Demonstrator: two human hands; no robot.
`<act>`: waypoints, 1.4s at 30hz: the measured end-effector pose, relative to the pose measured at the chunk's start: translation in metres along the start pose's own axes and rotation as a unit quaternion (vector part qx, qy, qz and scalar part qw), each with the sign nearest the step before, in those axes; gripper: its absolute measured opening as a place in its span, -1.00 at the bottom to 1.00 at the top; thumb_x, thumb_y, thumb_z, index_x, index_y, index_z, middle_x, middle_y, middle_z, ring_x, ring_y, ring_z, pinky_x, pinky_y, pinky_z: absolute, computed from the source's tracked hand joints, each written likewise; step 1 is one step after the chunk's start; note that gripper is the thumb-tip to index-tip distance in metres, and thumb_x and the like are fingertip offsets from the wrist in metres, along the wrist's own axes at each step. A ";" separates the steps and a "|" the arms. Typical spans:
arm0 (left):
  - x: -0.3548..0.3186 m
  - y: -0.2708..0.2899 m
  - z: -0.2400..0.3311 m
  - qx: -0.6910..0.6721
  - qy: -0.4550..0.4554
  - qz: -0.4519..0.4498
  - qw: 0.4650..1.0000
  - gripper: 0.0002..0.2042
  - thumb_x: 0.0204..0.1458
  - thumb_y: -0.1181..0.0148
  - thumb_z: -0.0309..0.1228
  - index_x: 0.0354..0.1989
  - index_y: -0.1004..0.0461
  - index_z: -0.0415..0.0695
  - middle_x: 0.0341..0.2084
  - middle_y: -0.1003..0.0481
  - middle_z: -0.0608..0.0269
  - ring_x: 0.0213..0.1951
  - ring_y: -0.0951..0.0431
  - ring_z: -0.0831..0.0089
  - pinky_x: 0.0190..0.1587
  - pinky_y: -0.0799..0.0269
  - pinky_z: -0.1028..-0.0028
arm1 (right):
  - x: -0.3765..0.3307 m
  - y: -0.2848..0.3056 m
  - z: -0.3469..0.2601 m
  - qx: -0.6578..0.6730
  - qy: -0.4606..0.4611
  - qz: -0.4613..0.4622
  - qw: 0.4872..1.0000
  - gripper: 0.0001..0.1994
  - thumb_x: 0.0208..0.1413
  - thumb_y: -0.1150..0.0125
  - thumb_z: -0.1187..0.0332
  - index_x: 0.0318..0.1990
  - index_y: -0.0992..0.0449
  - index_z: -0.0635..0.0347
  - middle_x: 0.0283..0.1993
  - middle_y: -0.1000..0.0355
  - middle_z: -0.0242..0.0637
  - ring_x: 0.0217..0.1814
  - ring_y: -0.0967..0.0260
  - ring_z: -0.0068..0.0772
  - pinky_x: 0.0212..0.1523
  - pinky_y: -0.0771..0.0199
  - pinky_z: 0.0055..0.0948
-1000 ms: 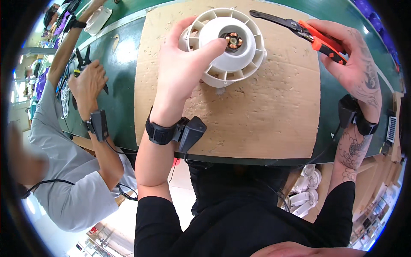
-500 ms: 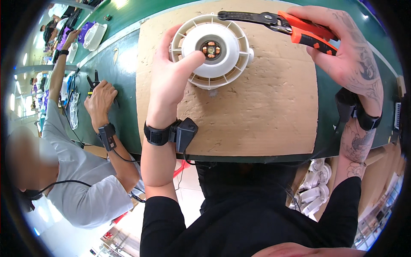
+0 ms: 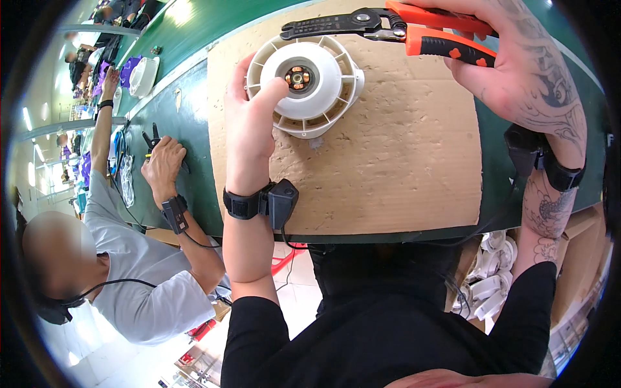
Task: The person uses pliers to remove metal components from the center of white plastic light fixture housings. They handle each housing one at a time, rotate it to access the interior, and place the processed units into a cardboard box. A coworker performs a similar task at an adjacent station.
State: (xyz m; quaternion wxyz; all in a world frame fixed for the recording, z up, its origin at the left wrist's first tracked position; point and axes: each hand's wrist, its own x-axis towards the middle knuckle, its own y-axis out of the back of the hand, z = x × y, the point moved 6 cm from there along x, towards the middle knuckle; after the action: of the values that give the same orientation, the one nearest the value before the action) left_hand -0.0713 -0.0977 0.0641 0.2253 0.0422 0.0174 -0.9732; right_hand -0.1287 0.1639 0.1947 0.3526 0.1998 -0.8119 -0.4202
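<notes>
A round white plastic housing (image 3: 328,77) with a ribbed outer ring stands at the far part of a cardboard sheet (image 3: 388,168). Small copper coils (image 3: 298,79) show in its central opening. My left hand (image 3: 251,119) grips the housing from the left, thumb pressed at that opening and fingers behind the rim. My right hand (image 3: 511,81) is wrapped round the orange-and-black handles of wire strippers (image 3: 365,22). Their black jaws point left, over the housing's far rim; whether they touch it or have anything between them, I cannot tell.
A green table (image 3: 194,129) bears the cardboard. At the left, a co-worker's hand (image 3: 165,160) holds black pliers (image 3: 151,137); a white bin (image 3: 143,77) stands farther back. Below the table's edge at right, a carton (image 3: 572,252) stands near several white plastic parts (image 3: 488,281).
The housing has shifted a little left with my left hand. My right hand has carried the wire strippers leftward, so their jaws reach farther across the housing's far rim.
</notes>
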 end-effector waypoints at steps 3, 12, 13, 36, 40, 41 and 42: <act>0.003 -0.001 -0.002 -0.004 0.002 0.008 1.000 -0.45 -0.07 -0.18 -0.57 0.19 -0.34 -0.32 -0.07 -0.55 0.09 -0.06 -0.57 0.38 0.02 -0.47 0.41 | 0.000 0.004 0.000 0.009 -0.004 -0.005 1.000 -0.46 -0.24 -0.33 0.53 0.06 -0.58 0.14 -0.10 -0.49 -0.23 -0.09 -0.43 -0.23 -0.04 -0.49 -0.33; 0.002 -0.007 -0.001 -0.054 -0.002 -0.025 0.998 -0.50 0.02 -0.14 -0.52 0.19 -0.34 -0.34 -0.03 -0.52 0.08 0.02 -0.52 0.36 0.11 -0.41 0.39 | 0.001 -0.006 0.010 -0.010 0.131 0.035 0.991 -0.49 -0.19 -0.35 0.51 0.05 -0.54 0.25 -0.08 -0.46 -0.17 -0.06 -0.43 -0.16 -0.01 -0.46 -0.27; 0.001 -0.007 0.000 -0.080 -0.006 -0.035 0.996 -0.51 0.03 -0.13 -0.52 0.20 -0.34 -0.34 -0.02 -0.52 0.08 0.03 -0.51 0.36 0.12 -0.40 0.38 | 0.003 -0.011 0.009 -0.024 0.129 0.015 0.991 -0.50 -0.19 -0.34 0.50 0.04 -0.54 0.26 -0.08 -0.46 -0.17 -0.06 -0.43 -0.15 0.00 -0.45 -0.26; -0.017 -0.041 -0.012 -0.059 -0.031 -0.201 0.977 -0.60 0.26 -0.18 -0.31 0.23 -0.44 -0.15 -0.03 -0.58 0.24 -0.03 -0.55 0.56 0.06 -0.44 0.54 | -0.004 0.002 -0.078 -0.388 0.234 -0.209 0.867 -0.40 -0.43 -0.33 0.24 -0.06 -0.43 0.14 -0.14 -0.32 -0.22 0.04 -0.27 -0.20 0.21 -0.09 -0.02; -0.019 -0.043 -0.011 -0.063 -0.093 -0.189 0.975 -0.64 0.26 -0.17 -0.33 0.20 -0.47 -0.14 -0.06 -0.59 0.24 -0.06 -0.55 0.56 0.04 -0.45 0.54 | -0.006 0.001 -0.089 -0.441 0.205 -0.234 0.842 -0.41 -0.40 -0.32 0.21 -0.06 -0.41 0.15 -0.12 -0.31 -0.21 0.03 -0.26 -0.20 0.19 -0.09 -0.02; -0.020 -0.043 -0.011 -0.061 -0.103 -0.185 0.976 -0.64 0.25 -0.17 -0.33 0.19 -0.48 -0.14 -0.07 -0.59 0.24 -0.06 -0.55 0.56 0.03 -0.45 0.54 | -0.007 0.002 -0.091 -0.469 0.204 -0.224 0.830 -0.41 -0.39 -0.32 0.20 -0.06 -0.41 0.16 -0.12 -0.31 -0.21 0.03 -0.26 -0.20 0.19 -0.09 -0.02; -0.020 -0.043 -0.011 -0.059 -0.112 -0.178 0.976 -0.65 0.25 -0.17 -0.34 0.18 -0.49 -0.14 -0.08 -0.59 0.23 -0.07 -0.55 0.56 0.03 -0.45 0.54 | -0.007 0.002 -0.092 -0.496 0.205 -0.215 0.816 -0.41 -0.38 -0.31 0.19 -0.05 -0.41 0.16 -0.11 -0.31 -0.20 0.03 -0.26 -0.20 0.19 -0.09 -0.02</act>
State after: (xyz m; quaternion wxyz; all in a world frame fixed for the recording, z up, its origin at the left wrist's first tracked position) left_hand -0.0714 -0.0494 0.0560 0.0506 -0.0841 0.0565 -0.9936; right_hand -0.0562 0.1196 0.2297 0.4634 0.2488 -0.3393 -0.7799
